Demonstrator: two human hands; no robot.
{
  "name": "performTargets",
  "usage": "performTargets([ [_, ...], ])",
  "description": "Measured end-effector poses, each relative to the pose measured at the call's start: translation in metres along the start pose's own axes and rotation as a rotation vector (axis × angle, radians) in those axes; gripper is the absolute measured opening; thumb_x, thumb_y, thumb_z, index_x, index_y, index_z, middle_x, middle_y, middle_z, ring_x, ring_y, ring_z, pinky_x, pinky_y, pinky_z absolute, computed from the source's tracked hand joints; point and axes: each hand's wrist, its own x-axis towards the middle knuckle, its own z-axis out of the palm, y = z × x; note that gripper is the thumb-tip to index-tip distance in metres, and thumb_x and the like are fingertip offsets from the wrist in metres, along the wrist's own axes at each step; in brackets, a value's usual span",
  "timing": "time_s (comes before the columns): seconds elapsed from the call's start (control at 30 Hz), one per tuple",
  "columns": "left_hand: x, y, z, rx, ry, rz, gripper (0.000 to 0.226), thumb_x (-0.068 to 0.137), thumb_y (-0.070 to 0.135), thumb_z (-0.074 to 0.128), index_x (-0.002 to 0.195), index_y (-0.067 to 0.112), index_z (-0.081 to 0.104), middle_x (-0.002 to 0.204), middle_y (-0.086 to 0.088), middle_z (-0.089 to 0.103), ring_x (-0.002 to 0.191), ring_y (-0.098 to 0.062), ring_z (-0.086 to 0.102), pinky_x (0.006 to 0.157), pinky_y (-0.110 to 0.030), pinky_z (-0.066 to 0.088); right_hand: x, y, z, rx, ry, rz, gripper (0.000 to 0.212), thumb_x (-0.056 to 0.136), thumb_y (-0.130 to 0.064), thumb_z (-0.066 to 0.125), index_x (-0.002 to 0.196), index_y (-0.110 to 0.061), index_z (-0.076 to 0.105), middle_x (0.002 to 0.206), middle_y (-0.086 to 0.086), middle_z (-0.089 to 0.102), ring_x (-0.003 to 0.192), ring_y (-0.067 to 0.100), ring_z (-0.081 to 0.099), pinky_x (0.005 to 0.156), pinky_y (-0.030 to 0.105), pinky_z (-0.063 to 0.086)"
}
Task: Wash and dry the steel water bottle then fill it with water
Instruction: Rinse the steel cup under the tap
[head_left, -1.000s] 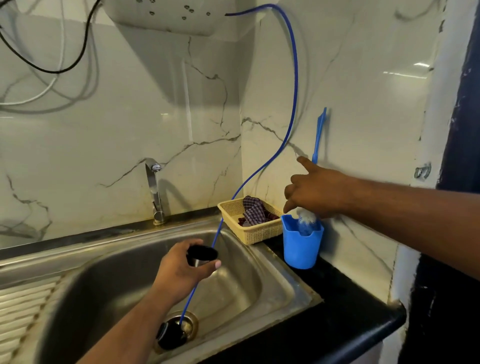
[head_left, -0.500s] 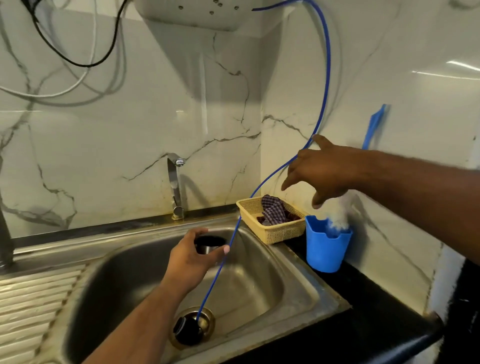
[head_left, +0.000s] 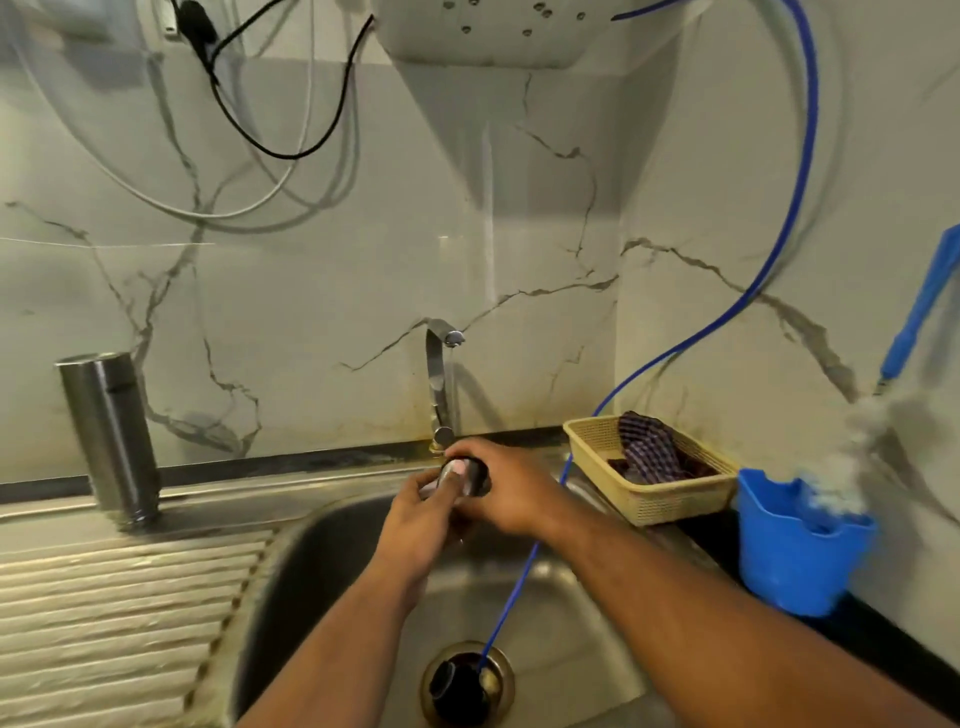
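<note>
Left hand (head_left: 421, 514), right hand (head_left: 511, 493): both curled round bottle cap (head_left: 466, 475) just under tap (head_left: 440, 374), over sink (head_left: 571, 597) — steel bottle (head_left: 109, 431) upright on drainboard (head_left: 119, 613), well apart. Turn cap while rubbing rim and inside — firm grip, likely slippery.

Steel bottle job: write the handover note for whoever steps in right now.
Left hand and right hand: both grip the bottle cap over the sink, just below the tap.
Steel bottle: capless, standing on the drainboard at far left.
Bottle brush: in the blue cup, right counter; checked cloth in the basket.
Done: cap off. Whether the bottle is washed cannot be told.
Left: finish the cap, dry both, fill the bottle.
</note>
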Motion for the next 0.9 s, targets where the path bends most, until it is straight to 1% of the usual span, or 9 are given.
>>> performTargets([
  [0.07, 0.004, -0.001, -0.008, -0.007, 0.013, -0.009, 0.033, 0.098, 0.034, 0.066, 0.128, 0.023, 0.058, 0.111, -0.009, 0.073, 0.100, -0.027, 0.072, 0.090, -0.046, 0.060, 0.018, 0.013, 0.017, 0.299, 0.102, 0.223, 0.051, 0.084, -0.034, 0.081, 0.130, -0.026, 0.060, 0.118, -0.005, 0.065, 0.109, 0.016, 0.065, 0.080, 0.026, 0.055],
  [0.17, 0.011, -0.010, -0.016, 0.139, 0.008, 0.026, 0.038, 0.099, 0.020, 0.063, 0.133, 0.033, 0.055, 0.124, 0.004, 0.066, 0.107, -0.015, 0.066, 0.095, -0.041, 0.057, 0.036, 0.028, 0.046, 0.914, 0.165, 0.524, 0.026, 0.092, -0.031, 0.074, 0.115, -0.020, 0.068, 0.119, 0.010, 0.065, 0.100, 0.025, 0.068, 0.066, 0.034, 0.063],
  [0.3, 0.021, -0.027, -0.013, 0.409, 0.023, 0.104, 0.043, 0.094, 0.015, 0.066, 0.129, 0.037, 0.056, 0.117, 0.015, 0.065, 0.105, 0.001, 0.059, 0.085, -0.017, 0.046, 0.042, 0.046, 0.063, 1.232, 0.104, 0.599, 0.028, 0.094, -0.023, 0.072, 0.118, -0.011, 0.067, 0.119, 0.018, 0.068, 0.103, 0.029, 0.069, 0.068, 0.034, 0.062],
  [0.37, 0.024, -0.034, -0.009, 0.490, 0.094, 0.113, 0.043, 0.094, 0.005, 0.059, 0.129, 0.030, 0.059, 0.116, 0.014, 0.064, 0.107, 0.000, 0.059, 0.085, -0.015, 0.045, 0.041, 0.054, 0.064, 1.317, 0.115, 0.594, 0.040, 0.088, -0.020, 0.078, 0.123, -0.009, 0.063, 0.121, 0.017, 0.067, 0.106, 0.029, 0.069, 0.074, 0.035, 0.062],
  [0.43, 0.031, -0.029, -0.005, 0.513, 0.175, 0.087, 0.041, 0.094, 0.001, 0.057, 0.126, 0.026, 0.061, 0.118, 0.009, 0.065, 0.110, -0.007, 0.060, 0.093, -0.022, 0.047, 0.039, 0.062, 0.063, 1.285, 0.134, 0.546, 0.055, 0.077, -0.014, 0.087, 0.126, -0.013, 0.060, 0.121, 0.011, 0.067, 0.107, 0.026, 0.068, 0.080, 0.034, 0.063],
  [0.5, 0.046, -0.014, -0.005, 0.588, 0.213, 0.100, 0.036, 0.095, 0.002, 0.058, 0.123, 0.024, 0.061, 0.118, 0.005, 0.064, 0.103, -0.008, 0.059, 0.086, -0.021, 0.048, 0.037, 0.065, 0.065, 1.022, 0.134, 0.489, 0.064, 0.071, -0.009, 0.091, 0.126, -0.020, 0.059, 0.120, 0.004, 0.067, 0.107, 0.022, 0.067, 0.080, 0.033, 0.063],
  [0.7, 0.115, 0.036, -0.015, 0.971, 0.145, 0.364, 0.046, 0.096, 0.008, 0.059, 0.139, 0.026, 0.055, 0.137, -0.002, 0.058, 0.115, -0.022, 0.062, 0.101, -0.036, 0.053, 0.046, 0.057, 0.080, 0.620, 0.190, 0.384, 0.064, 0.067, -0.023, 0.094, 0.121, -0.032, 0.062, 0.115, -0.010, 0.068, 0.107, 0.015, 0.065, 0.093, 0.042, 0.059],
  [0.83, 0.151, 0.039, -0.004, 0.855, 0.134, 0.305, 0.040, 0.099, 0.025, 0.063, 0.138, 0.018, 0.057, 0.120, -0.003, 0.067, 0.090, -0.012, 0.065, 0.065, -0.007, 0.046, 0.049, 0.066, 0.090, 0.569, 0.197, 0.387, 0.061, 0.065, -0.025, 0.095, 0.116, -0.033, 0.062, 0.111, -0.010, 0.069, 0.102, 0.012, 0.066, 0.092, 0.035, 0.058],
  [0.9, 0.162, 0.035, -0.001, 0.837, 0.139, 0.280, 0.030, 0.100, 0.032, 0.062, 0.124, 0.015, 0.067, 0.103, -0.001, 0.070, 0.082, -0.011, 0.063, 0.064, -0.013, 0.043, 0.048, 0.067, 0.091, 0.571, 0.199, 0.394, 0.064, 0.065, -0.026, 0.095, 0.120, -0.029, 0.063, 0.111, -0.009, 0.070, 0.101, 0.011, 0.066, 0.093, 0.034, 0.057],
])
